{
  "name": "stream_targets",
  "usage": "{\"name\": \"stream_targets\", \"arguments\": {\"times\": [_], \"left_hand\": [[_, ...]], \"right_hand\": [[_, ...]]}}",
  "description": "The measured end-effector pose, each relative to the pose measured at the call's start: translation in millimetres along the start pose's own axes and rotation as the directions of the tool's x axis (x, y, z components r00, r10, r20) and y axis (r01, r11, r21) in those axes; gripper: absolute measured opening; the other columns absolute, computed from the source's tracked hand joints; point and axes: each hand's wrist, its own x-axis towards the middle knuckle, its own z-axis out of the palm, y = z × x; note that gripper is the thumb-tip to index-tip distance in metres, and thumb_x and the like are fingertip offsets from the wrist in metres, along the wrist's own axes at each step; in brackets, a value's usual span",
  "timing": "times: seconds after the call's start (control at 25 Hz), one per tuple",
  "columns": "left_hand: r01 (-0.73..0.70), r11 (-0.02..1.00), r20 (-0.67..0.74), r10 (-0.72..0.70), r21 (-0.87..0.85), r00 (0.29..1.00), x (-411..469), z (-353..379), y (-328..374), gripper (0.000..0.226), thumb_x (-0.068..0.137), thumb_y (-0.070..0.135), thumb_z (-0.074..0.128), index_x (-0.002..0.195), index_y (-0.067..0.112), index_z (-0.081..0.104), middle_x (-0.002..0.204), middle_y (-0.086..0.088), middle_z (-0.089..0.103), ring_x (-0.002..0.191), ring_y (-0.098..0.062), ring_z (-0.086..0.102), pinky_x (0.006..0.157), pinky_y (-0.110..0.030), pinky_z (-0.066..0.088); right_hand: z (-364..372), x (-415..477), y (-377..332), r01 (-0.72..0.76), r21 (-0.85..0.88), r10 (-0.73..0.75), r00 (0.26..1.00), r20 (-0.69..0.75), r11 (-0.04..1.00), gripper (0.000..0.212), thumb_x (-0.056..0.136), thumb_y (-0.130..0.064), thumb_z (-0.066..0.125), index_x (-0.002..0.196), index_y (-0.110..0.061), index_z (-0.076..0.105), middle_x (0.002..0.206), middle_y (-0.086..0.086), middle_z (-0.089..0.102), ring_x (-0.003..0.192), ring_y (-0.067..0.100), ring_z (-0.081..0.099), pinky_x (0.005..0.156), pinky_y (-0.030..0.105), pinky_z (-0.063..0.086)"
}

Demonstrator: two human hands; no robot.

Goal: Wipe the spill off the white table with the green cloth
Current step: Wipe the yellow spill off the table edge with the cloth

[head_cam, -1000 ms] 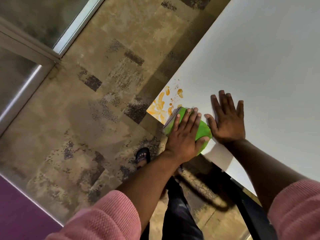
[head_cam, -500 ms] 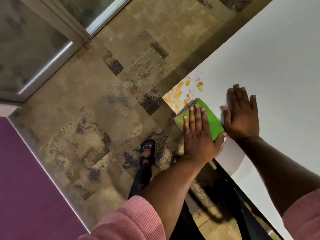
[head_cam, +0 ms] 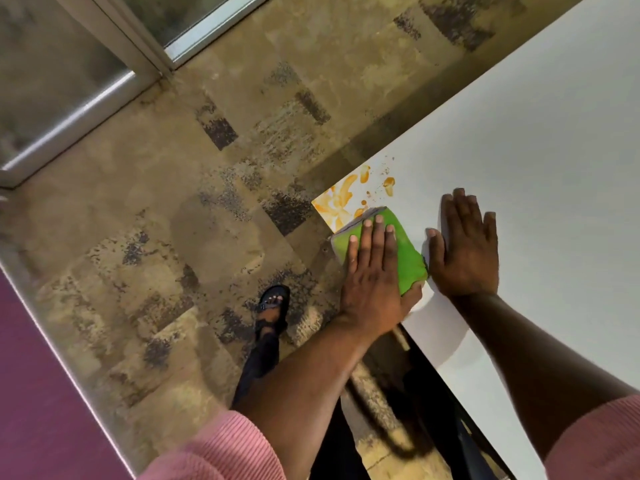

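Note:
An orange spill (head_cam: 341, 204) smears the near corner of the white table (head_cam: 540, 140), with drops (head_cam: 388, 185) a little further in. A folded green cloth (head_cam: 405, 251) lies flat on the table just beside the smear. My left hand (head_cam: 372, 282) presses down on the cloth, fingers straight and thumb hooked under its near edge. My right hand (head_cam: 464, 251) rests flat on the bare table right of the cloth, fingers spread, holding nothing.
The table's edge runs diagonally; beyond it is a mottled brown floor (head_cam: 207, 237). My foot in a black sandal (head_cam: 273, 303) stands below the corner. A glass door frame (head_cam: 138, 57) is at the upper left, and a purple surface (head_cam: 31, 393) at the lower left.
The view has shifted, so everything sits further right. The cloth under my left hand stays beside the orange smear; my right hand stays flat on the table.

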Motion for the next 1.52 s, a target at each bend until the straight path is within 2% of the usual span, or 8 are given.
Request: {"name": "stream_targets", "arguments": {"times": [0.24,0.4,0.6,0.72,0.8,0.92,1.28,1.52], "left_hand": [[0.023,1.000,0.034,-0.023,-0.007,0.999,-14.9,3.1,10.4,0.090,0.095,0.055,0.034,0.163,0.003,0.004,0.172,-0.018,-0.003,0.160,-0.031,-0.007,0.129,-0.048,-0.005],[-0.090,0.996,0.125,0.088,0.011,0.988,-24.5,2.1,-1.1,0.090,0.097,0.054,0.034,0.163,0.004,-0.001,0.171,-0.018,-0.012,0.158,-0.030,-0.014,0.129,-0.051,0.001],[-0.057,0.992,0.048,0.052,0.115,0.997,33.0,-18.6,-18.0,0.091,0.099,0.056,0.038,0.162,0.002,0.000,0.171,-0.020,-0.008,0.159,-0.033,-0.009,0.129,-0.049,-0.001],[-0.065,0.995,0.047,0.061,0.080,0.997,20.2,-12.8,-15.6,0.089,0.100,0.054,0.037,0.162,0.003,-0.001,0.171,-0.018,-0.008,0.159,-0.031,-0.009,0.130,-0.048,-0.003],[-0.093,0.995,0.066,0.091,0.039,0.994,0.1,-10.0,-14.7,0.091,0.099,0.053,0.042,0.163,0.004,-0.001,0.172,-0.017,-0.008,0.159,-0.030,-0.010,0.129,-0.047,-0.004],[-0.155,0.985,0.115,0.146,0.073,0.983,-15.3,-10.2,-19.8,0.093,0.098,0.054,0.045,0.163,0.005,0.000,0.172,-0.016,-0.008,0.159,-0.030,-0.010,0.129,-0.046,-0.004],[-0.191,0.977,0.084,0.183,0.099,0.979,60.8,-31.0,-17.4,0.087,0.100,0.061,0.018,0.163,0.003,0.003,0.172,-0.017,-0.003,0.160,-0.029,-0.007,0.130,-0.047,0.002],[-0.240,0.965,0.132,0.226,0.105,0.965,21.4,-19.0,-23.1,0.091,0.094,0.054,0.041,0.163,0.003,0.008,0.172,-0.017,0.001,0.160,-0.032,0.000,0.129,-0.051,0.011]], "right_hand": [[0.5,-1.0,-4.6,-0.003,-0.024,0.003,1.000,-0.019,1.000,0.064,0.108,-0.043,0.030,0.164,-0.013,0.025,0.173,0.010,0.022,0.161,0.026,0.015,0.130,0.052,0.011],[-3.3,-1.5,-7.6,-0.008,-0.028,0.008,1.000,0.003,1.000,0.066,0.108,-0.044,0.027,0.165,-0.012,0.024,0.173,0.010,0.020,0.162,0.026,0.013,0.130,0.053,0.011],[1.4,-1.4,-5.0,-0.002,-0.039,0.002,1.000,-0.012,0.999,0.065,0.108,-0.044,0.028,0.164,-0.013,0.025,0.173,0.010,0.022,0.161,0.026,0.016,0.130,0.052,0.012],[-1.0,-3.2,-5.5,-0.004,-0.056,0.004,1.000,0.011,0.998,0.067,0.107,-0.045,0.025,0.165,-0.012,0.022,0.174,0.010,0.020,0.162,0.026,0.014,0.130,0.052,0.010],[-4.8,-0.3,-10.1,-0.010,-0.072,0.014,0.999,0.049,0.997,0.068,0.107,-0.046,0.022,0.166,-0.012,0.019,0.174,0.011,0.016,0.162,0.027,0.011,0.130,0.054,0.008],[-5.7,-2.2,-21.0,-0.075,-0.088,0.084,0.991,0.103,0.993,0.071,0.107,-0.050,0.017,0.167,-0.013,0.007,0.176,0.009,0.003,0.163,0.025,-0.001,0.130,0.055,0.001],[-0.9,-2.7,-21.5,-0.086,-0.106,0.095,0.992,0.084,0.991,0.072,0.106,-0.048,0.018,0.167,-0.010,0.010,0.175,0.011,0.004,0.163,0.027,0.000,0.129,0.058,0.005],[-3.4,-1.2,-25.8,-0.119,-0.081,0.125,0.989,0.073,0.990,0.072,0.106,-0.051,0.018,0.167,-0.012,0.013,0.175,0.008,0.009,0.163,0.025,0.004,0.130,0.056,0.005]]}}
